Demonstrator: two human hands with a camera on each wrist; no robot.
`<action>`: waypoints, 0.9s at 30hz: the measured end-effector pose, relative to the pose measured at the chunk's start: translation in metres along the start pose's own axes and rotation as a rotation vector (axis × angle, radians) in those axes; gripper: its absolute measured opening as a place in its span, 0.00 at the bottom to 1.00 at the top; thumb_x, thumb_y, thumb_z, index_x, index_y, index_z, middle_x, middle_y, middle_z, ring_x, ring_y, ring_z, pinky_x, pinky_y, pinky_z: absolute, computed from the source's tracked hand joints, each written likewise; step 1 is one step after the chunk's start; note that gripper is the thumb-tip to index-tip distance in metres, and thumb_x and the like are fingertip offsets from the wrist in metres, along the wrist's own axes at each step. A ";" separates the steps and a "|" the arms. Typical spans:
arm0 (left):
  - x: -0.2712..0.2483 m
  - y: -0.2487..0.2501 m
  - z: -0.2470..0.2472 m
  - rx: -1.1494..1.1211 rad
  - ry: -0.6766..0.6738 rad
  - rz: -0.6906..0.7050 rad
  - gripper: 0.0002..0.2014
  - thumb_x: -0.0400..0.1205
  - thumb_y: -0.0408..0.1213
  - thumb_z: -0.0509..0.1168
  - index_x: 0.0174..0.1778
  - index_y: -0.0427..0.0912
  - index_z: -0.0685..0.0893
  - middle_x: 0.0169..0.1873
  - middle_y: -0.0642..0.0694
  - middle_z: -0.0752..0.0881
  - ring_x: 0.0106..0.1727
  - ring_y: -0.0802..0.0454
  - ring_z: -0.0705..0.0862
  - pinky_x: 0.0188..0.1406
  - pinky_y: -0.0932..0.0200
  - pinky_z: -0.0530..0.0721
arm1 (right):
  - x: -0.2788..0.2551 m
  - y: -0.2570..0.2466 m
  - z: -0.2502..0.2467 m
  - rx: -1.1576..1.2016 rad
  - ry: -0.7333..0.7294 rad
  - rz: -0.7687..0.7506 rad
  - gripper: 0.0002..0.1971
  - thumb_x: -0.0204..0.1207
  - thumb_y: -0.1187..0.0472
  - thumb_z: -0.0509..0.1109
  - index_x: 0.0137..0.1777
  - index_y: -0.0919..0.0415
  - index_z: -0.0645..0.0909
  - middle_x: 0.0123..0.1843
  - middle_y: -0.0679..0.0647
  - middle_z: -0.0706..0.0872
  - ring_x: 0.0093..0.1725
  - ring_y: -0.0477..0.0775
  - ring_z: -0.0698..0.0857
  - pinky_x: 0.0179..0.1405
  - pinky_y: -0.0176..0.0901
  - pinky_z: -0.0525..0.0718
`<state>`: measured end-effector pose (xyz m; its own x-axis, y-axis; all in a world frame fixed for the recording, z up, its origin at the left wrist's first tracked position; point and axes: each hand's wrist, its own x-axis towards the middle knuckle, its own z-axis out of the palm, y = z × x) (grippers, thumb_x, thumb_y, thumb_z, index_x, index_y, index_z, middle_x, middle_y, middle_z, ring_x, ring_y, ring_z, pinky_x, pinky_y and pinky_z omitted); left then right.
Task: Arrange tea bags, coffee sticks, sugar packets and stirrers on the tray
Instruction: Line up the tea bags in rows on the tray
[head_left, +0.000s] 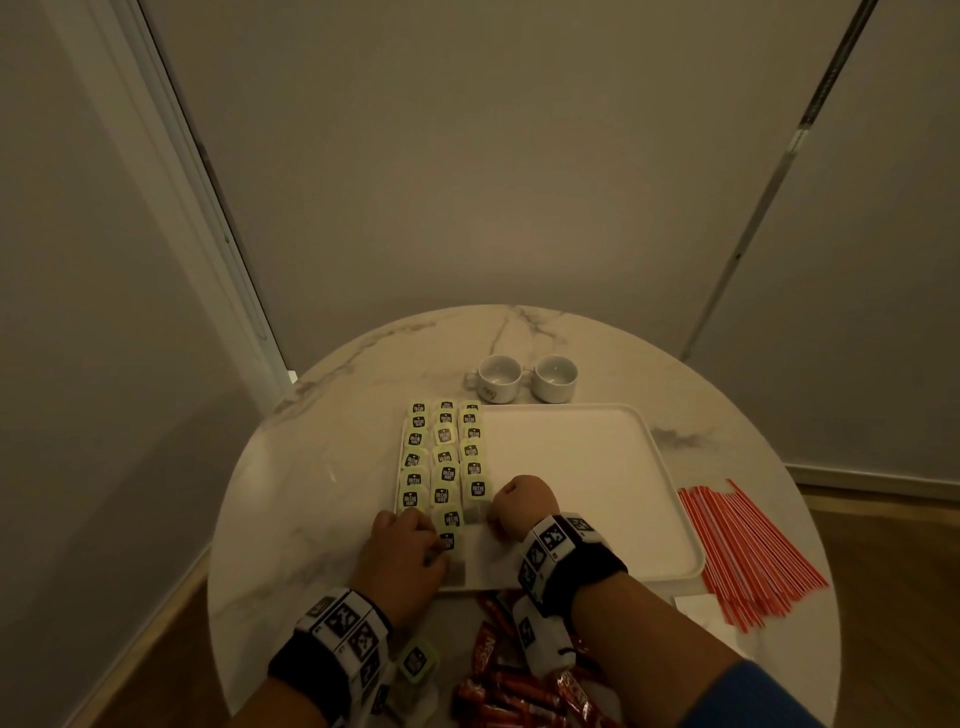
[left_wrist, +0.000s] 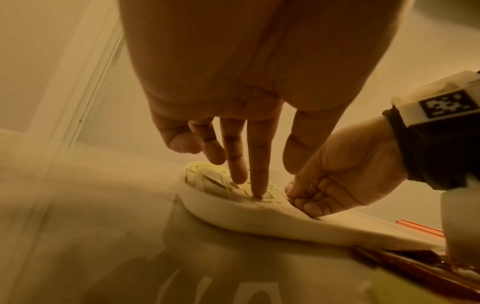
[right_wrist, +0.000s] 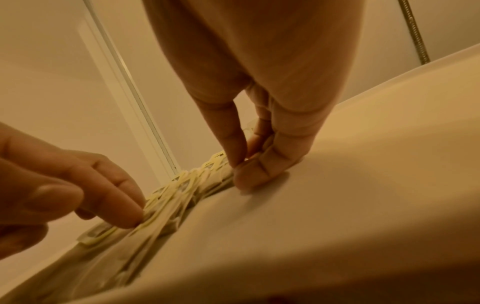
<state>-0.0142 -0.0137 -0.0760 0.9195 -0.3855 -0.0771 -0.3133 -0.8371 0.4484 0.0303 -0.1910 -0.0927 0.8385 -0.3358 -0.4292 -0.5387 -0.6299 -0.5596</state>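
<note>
Three columns of tea bags (head_left: 445, 457) fill the white tray's (head_left: 597, 467) left side; the left hand (head_left: 402, 558) presses straight fingers on them, the right hand (head_left: 522, 506) pinches one bag's edge.

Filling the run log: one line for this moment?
left hand pressing tea bags | right hand curled on tray | stirrers off tray

Tea bags (head_left: 445, 457) fill the tray (head_left: 571, 467) (left side); cups (head_left: 524, 378) behind.

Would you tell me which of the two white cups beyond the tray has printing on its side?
The left cup: a small mark shows on its near wall, while the right cup looks plain white.
</note>
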 end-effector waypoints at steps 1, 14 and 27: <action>0.000 0.000 0.000 -0.008 0.002 0.004 0.15 0.83 0.48 0.61 0.62 0.50 0.85 0.61 0.56 0.76 0.63 0.54 0.66 0.68 0.61 0.69 | 0.000 0.000 -0.001 -0.003 0.003 -0.003 0.10 0.77 0.65 0.64 0.52 0.68 0.84 0.53 0.62 0.88 0.55 0.60 0.87 0.55 0.46 0.85; -0.031 -0.011 -0.037 0.011 -0.112 0.021 0.14 0.81 0.48 0.65 0.62 0.54 0.81 0.57 0.53 0.78 0.61 0.55 0.74 0.63 0.60 0.76 | -0.014 0.004 -0.019 0.161 0.071 -0.099 0.06 0.77 0.64 0.60 0.41 0.62 0.76 0.50 0.64 0.87 0.51 0.65 0.86 0.52 0.54 0.86; -0.057 -0.008 -0.008 0.181 -0.371 0.080 0.14 0.77 0.45 0.65 0.58 0.47 0.81 0.63 0.50 0.75 0.61 0.51 0.74 0.58 0.61 0.76 | -0.086 0.003 -0.007 0.205 -0.177 -0.435 0.10 0.73 0.63 0.71 0.35 0.49 0.77 0.44 0.51 0.85 0.43 0.53 0.83 0.51 0.48 0.83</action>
<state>-0.0620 0.0183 -0.0680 0.7533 -0.5380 -0.3784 -0.4475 -0.8408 0.3046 -0.0432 -0.1688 -0.0522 0.9715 0.0618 -0.2290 -0.1629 -0.5283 -0.8333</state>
